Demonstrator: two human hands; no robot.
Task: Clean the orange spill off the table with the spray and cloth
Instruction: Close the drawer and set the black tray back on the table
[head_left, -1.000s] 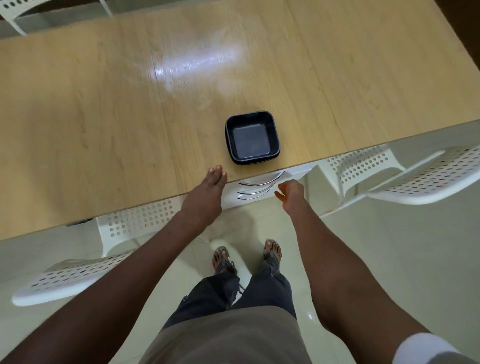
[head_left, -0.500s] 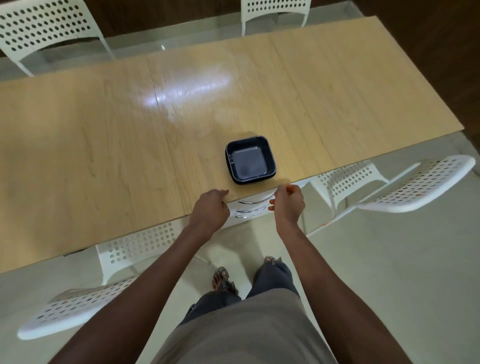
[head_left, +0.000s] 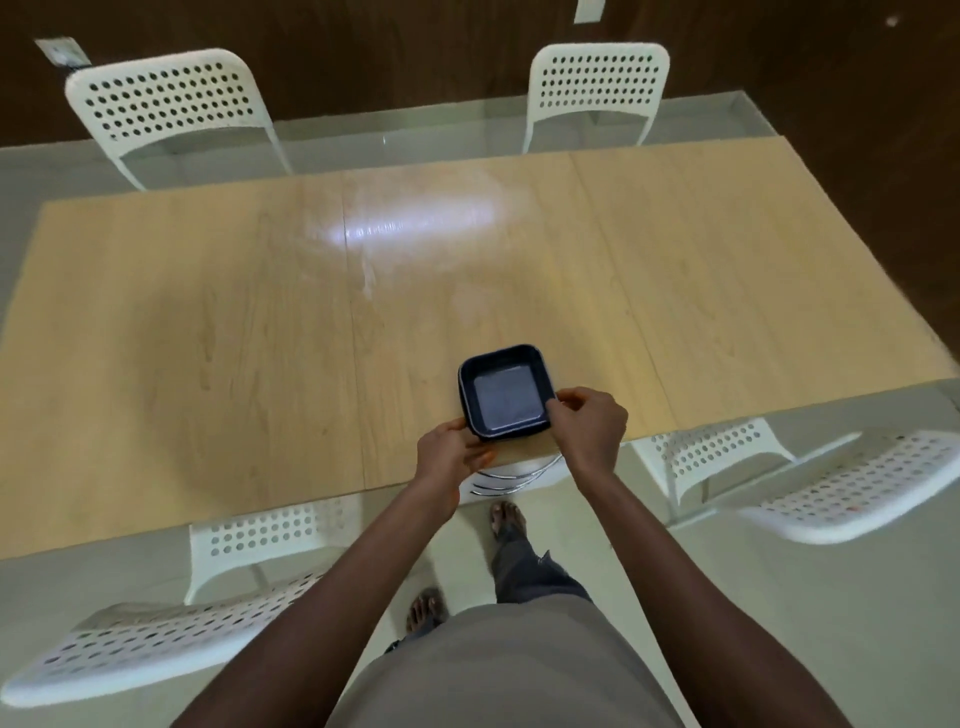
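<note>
Both hands (head_left: 519, 434) now seemingly gripping dish (head_left: 506, 392)

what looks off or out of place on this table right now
No orange spill, spray or cloth shows. The black square dish sits at the table's near edge, gripped by left hand and right hand. Faint pale streaks mark the middle.

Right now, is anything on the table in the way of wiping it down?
Yes. A black dish sits at the near edge of the table, with the left hand and right hand gripping its sides. No spray, cloth or orange spill is visible.
</note>
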